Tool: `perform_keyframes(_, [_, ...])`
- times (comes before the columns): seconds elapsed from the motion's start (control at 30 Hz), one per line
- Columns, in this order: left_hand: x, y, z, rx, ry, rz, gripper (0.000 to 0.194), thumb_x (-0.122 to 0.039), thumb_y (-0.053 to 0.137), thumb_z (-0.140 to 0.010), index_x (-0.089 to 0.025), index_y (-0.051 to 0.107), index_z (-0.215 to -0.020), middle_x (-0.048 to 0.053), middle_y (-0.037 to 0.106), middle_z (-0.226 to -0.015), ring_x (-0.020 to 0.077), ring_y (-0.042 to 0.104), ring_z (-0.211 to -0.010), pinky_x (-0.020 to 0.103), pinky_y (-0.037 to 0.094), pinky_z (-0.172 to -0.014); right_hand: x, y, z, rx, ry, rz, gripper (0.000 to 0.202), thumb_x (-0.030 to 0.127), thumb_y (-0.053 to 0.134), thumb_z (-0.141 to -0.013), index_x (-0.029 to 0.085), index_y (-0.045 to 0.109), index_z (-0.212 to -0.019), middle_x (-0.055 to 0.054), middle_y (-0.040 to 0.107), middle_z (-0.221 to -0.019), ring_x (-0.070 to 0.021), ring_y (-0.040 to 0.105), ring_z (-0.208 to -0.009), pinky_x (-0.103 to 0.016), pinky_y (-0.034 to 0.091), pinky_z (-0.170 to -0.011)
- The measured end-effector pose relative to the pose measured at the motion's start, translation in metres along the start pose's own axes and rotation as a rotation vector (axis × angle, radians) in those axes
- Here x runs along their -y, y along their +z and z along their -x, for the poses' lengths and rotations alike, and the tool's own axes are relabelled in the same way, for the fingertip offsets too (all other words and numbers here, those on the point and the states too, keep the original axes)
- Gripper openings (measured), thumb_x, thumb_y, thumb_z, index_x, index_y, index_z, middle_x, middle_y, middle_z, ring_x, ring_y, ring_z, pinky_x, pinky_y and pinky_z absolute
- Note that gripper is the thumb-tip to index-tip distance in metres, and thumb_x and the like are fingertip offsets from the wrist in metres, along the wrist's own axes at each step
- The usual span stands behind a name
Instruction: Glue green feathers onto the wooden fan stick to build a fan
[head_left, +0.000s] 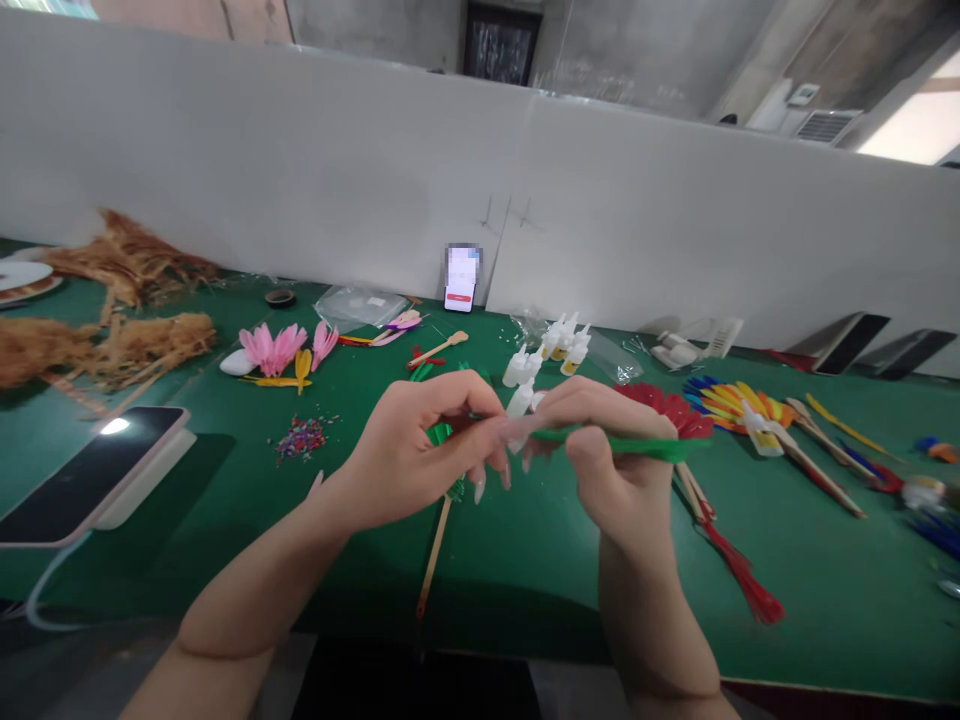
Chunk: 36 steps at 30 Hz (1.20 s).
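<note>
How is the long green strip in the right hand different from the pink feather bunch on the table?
The green strip is bright green, while the pink feather bunch is pale pink. The green strip is held up in the right hand; the pink feather bunch lies on the tabletop. The green strip looks long and narrow, but the pink feather bunch spreads out like a fan. Both are colourful.

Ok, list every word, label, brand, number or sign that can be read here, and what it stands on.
No text can be read.
Lit phone: screen blurred, red bar too small.
Bottles: labels too small.
Bag: white patch, too small.
Concrete wall: pale marks, too faint.
</note>
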<state>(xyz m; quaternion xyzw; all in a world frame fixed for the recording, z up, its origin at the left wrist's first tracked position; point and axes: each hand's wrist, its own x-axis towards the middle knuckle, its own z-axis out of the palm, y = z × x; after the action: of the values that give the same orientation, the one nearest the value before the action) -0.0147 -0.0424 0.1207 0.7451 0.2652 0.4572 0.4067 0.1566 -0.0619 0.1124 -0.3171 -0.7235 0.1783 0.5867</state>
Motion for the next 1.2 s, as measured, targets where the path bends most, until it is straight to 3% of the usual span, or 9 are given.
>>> perform_keyframes(0.13, [0.000,0.000,0.001,-0.002,0.009,-0.045,0.017,-0.024,0.057,-0.088,-0.016,0.056,-0.073,-0.002,0.064,-0.059,0.0057,0.058,-0.045,0.015,0.048,-0.044,0.004,0.002,0.000,-0.055,-0.097,0.180,0.027,0.015,0.057,-0.087,0.018,0.058,-0.060,0.002,0.058,-0.057,-0.0088,0.053,-0.053,-0.023,0.042,-0.048])
perform_keyframes(0.27, [-0.002,-0.001,0.001,-0.031,0.022,-0.106,0.017,-0.021,0.054,-0.090,-0.017,0.054,-0.073,-0.004,0.064,-0.059,0.0045,0.058,-0.045,0.013,0.047,-0.045,0.006,0.000,0.002,-0.068,-0.250,0.320,0.019,0.016,0.062,-0.084,0.019,0.059,-0.066,0.001,0.058,-0.061,-0.0098,0.054,-0.055,-0.024,0.043,-0.050])
perform_keyframes(0.43, [-0.005,-0.003,0.000,-0.029,0.046,-0.210,0.022,-0.024,0.045,-0.094,-0.018,0.053,-0.075,-0.002,0.066,-0.059,0.0059,0.058,-0.045,0.015,0.045,-0.043,0.007,-0.004,0.002,0.000,-0.234,0.343,0.019,0.023,0.062,-0.085,0.020,0.059,-0.067,0.002,0.057,-0.060,-0.0109,0.054,-0.056,-0.024,0.043,-0.051])
perform_keyframes(0.67, [-0.001,-0.002,-0.001,0.009,-0.027,-0.125,0.028,-0.031,0.038,-0.097,-0.018,0.054,-0.078,-0.001,0.067,-0.060,0.0053,0.057,-0.043,0.015,0.043,-0.039,0.006,-0.004,0.003,-0.038,-0.290,0.406,0.017,0.015,0.063,-0.083,0.020,0.057,-0.068,0.002,0.056,-0.059,-0.0092,0.052,-0.052,-0.024,0.041,-0.049])
perform_keyframes(0.9, [-0.002,-0.003,-0.002,-0.079,-0.049,-0.102,0.027,-0.031,0.064,-0.083,-0.018,0.049,-0.065,-0.006,0.055,-0.044,0.0044,0.052,-0.037,0.013,0.039,-0.036,0.010,-0.001,0.003,-0.066,-0.438,0.605,0.018,0.019,0.067,-0.082,0.019,0.055,-0.068,0.001,0.058,-0.057,-0.0096,0.050,-0.049,-0.024,0.040,-0.046])
perform_keyframes(1.03, [-0.004,-0.005,-0.002,-0.002,-0.102,-0.034,0.025,-0.032,0.051,-0.092,-0.017,0.051,-0.071,-0.003,0.062,-0.052,0.0048,0.055,-0.039,0.014,0.044,-0.039,0.012,0.000,0.002,-0.086,-0.477,0.641,0.019,0.018,0.066,-0.083,0.019,0.055,-0.068,0.001,0.059,-0.054,-0.0097,0.051,-0.048,-0.024,0.040,-0.046])
perform_keyframes(1.2, [-0.003,-0.006,-0.001,0.014,-0.071,-0.011,0.028,-0.031,0.040,-0.097,-0.017,0.054,-0.076,-0.001,0.065,-0.057,0.0060,0.059,-0.043,0.014,0.043,-0.038,0.013,-0.001,0.004,-0.093,-0.458,0.616,0.019,0.017,0.064,-0.084,0.019,0.054,-0.068,0.001,0.058,-0.054,-0.0098,0.051,-0.049,-0.024,0.040,-0.047])
